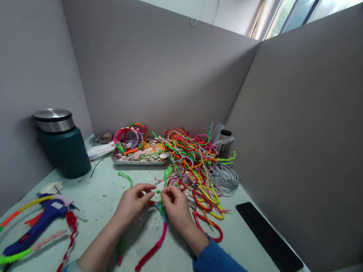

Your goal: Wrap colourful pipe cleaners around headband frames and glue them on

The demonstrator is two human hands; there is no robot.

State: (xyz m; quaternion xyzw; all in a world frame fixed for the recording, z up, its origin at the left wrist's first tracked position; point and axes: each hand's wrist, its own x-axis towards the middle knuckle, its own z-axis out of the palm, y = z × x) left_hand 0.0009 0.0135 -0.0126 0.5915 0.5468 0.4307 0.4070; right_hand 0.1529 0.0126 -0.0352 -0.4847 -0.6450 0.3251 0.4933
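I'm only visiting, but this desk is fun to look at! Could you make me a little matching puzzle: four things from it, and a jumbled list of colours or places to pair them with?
Things:
1. Insulated bottle
2. Glue gun
3. Coil of wire
4. Fuzzy band

Descriptions:
A. Grey, beside the heap of pipe cleaners
B. Magenta and red along its lower part, near the right hand
C. Dark teal, with a silvery lid
D. Blue, lying at the left of the desk

Right pairs: 1-C, 2-D, 3-A, 4-B

Grey partition panels point(161, 68) border a pale tabletop point(99, 192); beyond, apparently a bright window point(297, 13).
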